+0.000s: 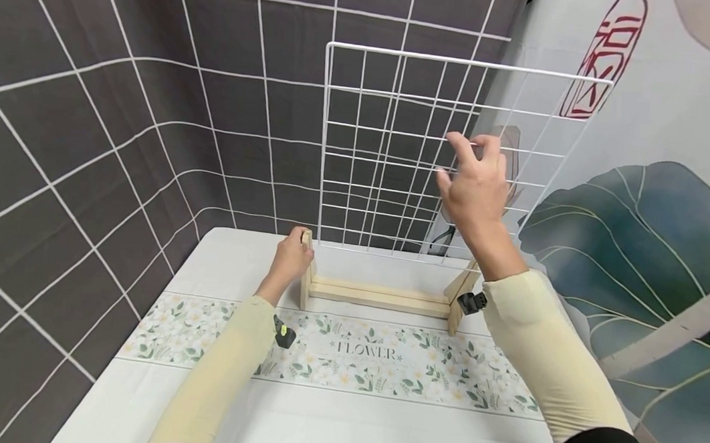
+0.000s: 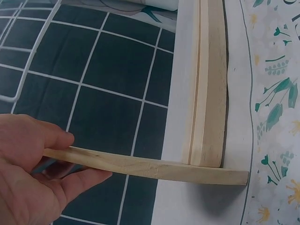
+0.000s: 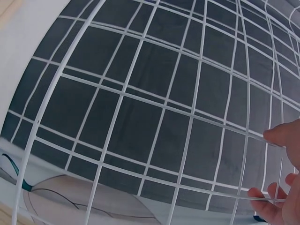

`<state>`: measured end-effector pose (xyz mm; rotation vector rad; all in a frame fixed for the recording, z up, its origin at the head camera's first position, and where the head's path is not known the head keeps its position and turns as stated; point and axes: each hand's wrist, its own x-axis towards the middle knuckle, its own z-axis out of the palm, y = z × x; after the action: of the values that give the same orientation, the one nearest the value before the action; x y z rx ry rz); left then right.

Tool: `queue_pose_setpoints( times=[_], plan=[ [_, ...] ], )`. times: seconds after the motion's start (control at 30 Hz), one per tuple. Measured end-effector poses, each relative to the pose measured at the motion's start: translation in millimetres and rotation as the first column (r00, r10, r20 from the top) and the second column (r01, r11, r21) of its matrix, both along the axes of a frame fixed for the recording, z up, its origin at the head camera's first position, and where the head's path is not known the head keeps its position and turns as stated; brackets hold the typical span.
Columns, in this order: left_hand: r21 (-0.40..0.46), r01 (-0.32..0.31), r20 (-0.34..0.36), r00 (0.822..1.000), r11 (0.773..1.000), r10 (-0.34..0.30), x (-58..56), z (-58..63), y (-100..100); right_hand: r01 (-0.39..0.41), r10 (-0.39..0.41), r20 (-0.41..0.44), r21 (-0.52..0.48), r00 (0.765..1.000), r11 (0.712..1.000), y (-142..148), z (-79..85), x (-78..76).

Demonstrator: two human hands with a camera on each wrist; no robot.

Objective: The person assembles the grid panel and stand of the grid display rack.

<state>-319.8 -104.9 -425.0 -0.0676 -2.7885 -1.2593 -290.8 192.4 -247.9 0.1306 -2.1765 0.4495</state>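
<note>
A white wire grid panel (image 1: 460, 61) stands upright at the back of the table, above a pale wooden stand (image 1: 381, 299). My right hand (image 1: 480, 188) holds the panel by its wires on the right half, thumb and fingers hooked at the bars. In the right wrist view, the fingertips (image 3: 265, 206) meet a wire at the right edge. My left hand (image 1: 288, 261) pinches the top of the stand's left upright (image 2: 140, 166). The stand's long crossbar (image 2: 215, 93) joins that upright to a right one (image 1: 459, 294). Whether the panel's lower edge touches the stand is unclear.
Under the stand lies a white tablecloth (image 1: 380, 423) with a floral band (image 1: 366, 349) lettered FLOWER. Dark cloth with white grid lines (image 1: 64, 133) hangs behind and at the left. A leaf-printed white cloth (image 1: 643, 236) hangs at the right.
</note>
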Motion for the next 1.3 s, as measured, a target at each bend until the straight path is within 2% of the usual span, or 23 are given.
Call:
queue_pose_setpoints(
  times=[0.67,1.13,1.3],
  plan=[
    [-0.015,0.011,0.006,1.0,1.0,-0.011,1.6,1.1,0,-0.05,0.047,-0.096,-0.025,0.994,0.998,-15,8.9,-2.2],
    [-0.019,0.006,0.012,1.0,1.0,-0.006,2.6,2.2,-1,-0.052,0.048,-0.095,-0.04,0.994,0.998,-16,6.2,-8.4],
    [-0.011,0.006,0.009,1.0,1.0,-0.006,2.8,3.3,-1,-0.034,0.034,-0.092,-0.004,0.995,0.999,-18,2.0,-9.4]
  ],
)
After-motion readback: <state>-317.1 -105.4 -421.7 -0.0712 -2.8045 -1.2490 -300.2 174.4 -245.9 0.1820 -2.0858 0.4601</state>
